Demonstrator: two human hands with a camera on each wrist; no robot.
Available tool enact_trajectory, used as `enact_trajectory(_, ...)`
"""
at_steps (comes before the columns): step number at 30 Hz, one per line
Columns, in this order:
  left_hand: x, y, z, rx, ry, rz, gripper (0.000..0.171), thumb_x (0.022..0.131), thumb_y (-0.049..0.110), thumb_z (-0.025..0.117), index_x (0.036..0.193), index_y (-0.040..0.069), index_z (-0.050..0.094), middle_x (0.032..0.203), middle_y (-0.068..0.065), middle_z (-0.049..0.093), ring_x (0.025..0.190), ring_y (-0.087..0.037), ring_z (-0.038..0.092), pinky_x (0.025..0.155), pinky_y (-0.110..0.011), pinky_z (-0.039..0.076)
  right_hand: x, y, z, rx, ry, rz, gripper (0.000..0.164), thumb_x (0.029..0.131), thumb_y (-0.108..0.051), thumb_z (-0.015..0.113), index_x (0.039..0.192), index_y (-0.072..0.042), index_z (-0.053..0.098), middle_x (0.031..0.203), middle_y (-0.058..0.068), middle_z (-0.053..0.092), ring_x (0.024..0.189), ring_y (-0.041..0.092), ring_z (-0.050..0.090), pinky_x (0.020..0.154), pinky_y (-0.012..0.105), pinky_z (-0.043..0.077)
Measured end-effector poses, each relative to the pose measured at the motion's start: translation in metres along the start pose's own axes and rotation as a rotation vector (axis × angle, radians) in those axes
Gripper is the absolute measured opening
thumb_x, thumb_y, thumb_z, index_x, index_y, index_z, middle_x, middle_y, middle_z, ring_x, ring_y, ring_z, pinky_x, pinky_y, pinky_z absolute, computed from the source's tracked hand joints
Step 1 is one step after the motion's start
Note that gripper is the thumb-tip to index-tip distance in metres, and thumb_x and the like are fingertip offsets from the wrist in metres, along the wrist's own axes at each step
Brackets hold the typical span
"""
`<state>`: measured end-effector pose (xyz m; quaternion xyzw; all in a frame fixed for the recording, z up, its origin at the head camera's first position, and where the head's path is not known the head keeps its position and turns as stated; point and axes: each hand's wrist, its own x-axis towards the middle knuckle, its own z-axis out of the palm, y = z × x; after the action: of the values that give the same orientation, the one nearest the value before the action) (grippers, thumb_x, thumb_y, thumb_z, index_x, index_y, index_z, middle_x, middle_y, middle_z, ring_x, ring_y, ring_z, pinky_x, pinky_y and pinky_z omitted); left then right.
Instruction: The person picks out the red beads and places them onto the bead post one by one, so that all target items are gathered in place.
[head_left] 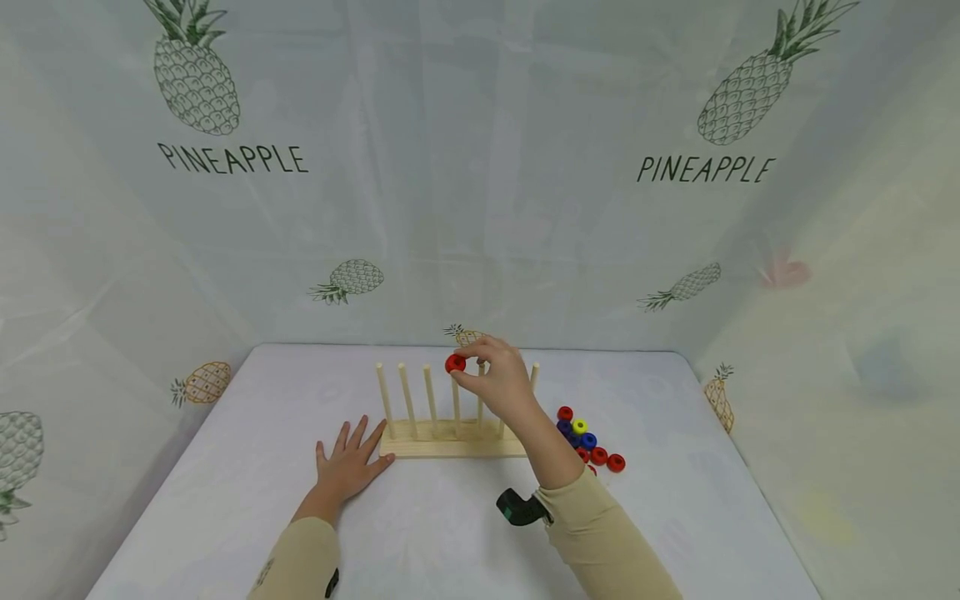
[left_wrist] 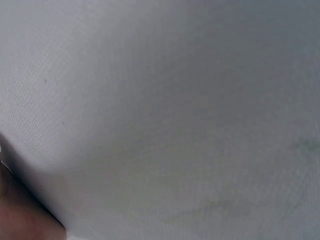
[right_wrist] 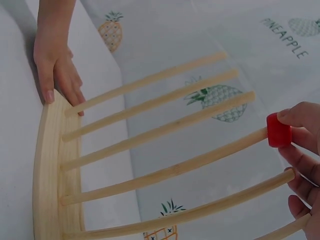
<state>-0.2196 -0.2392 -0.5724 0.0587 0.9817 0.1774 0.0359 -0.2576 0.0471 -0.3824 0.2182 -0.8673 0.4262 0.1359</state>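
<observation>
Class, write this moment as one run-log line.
right hand: pinches red bead at tip of fourth peg from left | left hand: touches rack at left end | loose beads: right of rack

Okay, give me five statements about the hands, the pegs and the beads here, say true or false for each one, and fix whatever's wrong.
1. The right hand pinches a red bead. True.
2. The left hand grips a peg. False: its fingers are spread, touching the end of the wooden base.
3. The red bead is at the tip of the fourth peg, counting from the left hand's end. True.
4. The loose beads are all red. False: blue ones and a yellow bead lie among them.
5. The loose beads lie on the person's right. True.
</observation>
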Motion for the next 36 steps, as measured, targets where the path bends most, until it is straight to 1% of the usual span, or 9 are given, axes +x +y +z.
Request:
enact_trajectory(3,0.001,-0.002,0.002,0.004,0.005,-0.003,0.078,0.092,0.071,0.04,0.156,0.027,0.026,0.161,-0.015,0.015,0.145,-0.044,0.005,0.1,-0.076,-0.007,0.001,0.0,0.0,0.015,-0.013,0.035,0.023,0.081,-0.018,0.082,0.102,-0.012,0.077,0.105,-0.005,0.067,0.08,0.019,0.057,0.07,0.034,0.047)
enact_trajectory(5,0.001,0.001,-0.001,0.015,-0.009,-0.016,0.078,0.093,0.069,0.041,0.155,0.024,0.027,0.161,-0.015,0.015,0.145,-0.045,0.006,0.101,-0.076,-0.006,0.001,-0.001,0.0,0.017,-0.019,0.049,0.023,0.081,-0.018,0.081,0.103,-0.012,0.077,0.106,-0.005,0.067,0.081,0.019,0.056,0.067,0.032,0.046)
enact_trajectory(10,0.0,0.005,-0.004,0.021,-0.03,-0.032,0.076,0.094,0.065,0.043,0.155,0.023,0.027,0.161,-0.015,0.015,0.145,-0.044,0.005,0.101,-0.076,-0.005,0.001,0.0,0.0,0.022,-0.023,0.063,0.023,0.08,-0.019,0.082,0.102,-0.013,0.077,0.105,-0.005,0.067,0.081,0.019,0.056,0.066,0.032,0.045)
enact_trajectory(13,0.002,-0.001,0.002,0.015,-0.009,-0.022,0.077,0.093,0.068,0.042,0.155,0.024,0.029,0.161,-0.016,0.015,0.145,-0.045,0.005,0.101,-0.076,-0.006,0.002,0.0,0.0,0.03,-0.026,0.072,0.022,0.08,-0.019,0.082,0.101,-0.012,0.077,0.107,-0.003,0.067,0.083,0.025,0.058,0.066,0.032,0.046)
enact_trajectory(16,0.003,-0.002,0.003,0.01,0.0,-0.016,0.078,0.093,0.069,0.041,0.155,0.024,0.029,0.161,-0.016,0.015,0.145,-0.045,0.005,0.101,-0.076,-0.006,0.002,-0.001,0.0,0.036,-0.027,0.081,0.023,0.08,-0.02,0.082,0.101,-0.011,0.076,0.108,0.0,0.067,0.086,0.03,0.058,0.066,0.032,0.046)
enact_trajectory(21,0.0,0.002,-0.002,-0.009,-0.001,-0.012,0.076,0.093,0.068,0.042,0.155,0.028,0.027,0.16,-0.015,0.017,0.144,-0.045,0.007,0.1,-0.076,-0.008,0.002,-0.002,0.0,0.022,-0.027,0.089,0.025,0.079,-0.021,0.083,0.101,-0.011,0.076,0.103,-0.001,0.067,0.083,0.025,0.057,0.064,0.032,0.046)
enact_trajectory(24,0.0,0.002,-0.001,-0.008,-0.005,-0.017,0.076,0.093,0.069,0.041,0.155,0.028,0.027,0.161,-0.015,0.016,0.145,-0.044,0.006,0.101,-0.075,-0.008,0.003,-0.002,0.0,0.022,-0.03,0.089,0.024,0.08,-0.021,0.082,0.101,-0.011,0.076,0.102,-0.002,0.067,0.084,0.026,0.057,0.064,0.031,0.046)
enact_trajectory(28,0.003,-0.002,0.004,0.014,-0.007,-0.026,0.08,0.092,0.072,0.038,0.155,0.025,0.027,0.162,-0.014,0.013,0.145,-0.044,0.004,0.102,-0.075,-0.008,0.004,-0.001,0.0,0.025,-0.038,0.08,0.023,0.08,-0.02,0.082,0.101,-0.011,0.077,0.104,-0.001,0.068,0.084,0.027,0.058,0.064,0.03,0.047)
enact_trajectory(36,0.008,-0.009,0.012,0.007,0.019,-0.012,0.08,0.091,0.072,0.04,0.154,0.025,0.03,0.161,-0.015,0.016,0.144,-0.046,0.007,0.1,-0.076,-0.007,0.004,0.0,0.001,-0.008,-0.038,0.069,0.022,0.08,-0.02,0.082,0.1,-0.013,0.077,0.104,-0.003,0.068,0.08,0.018,0.055,0.066,0.032,0.048)
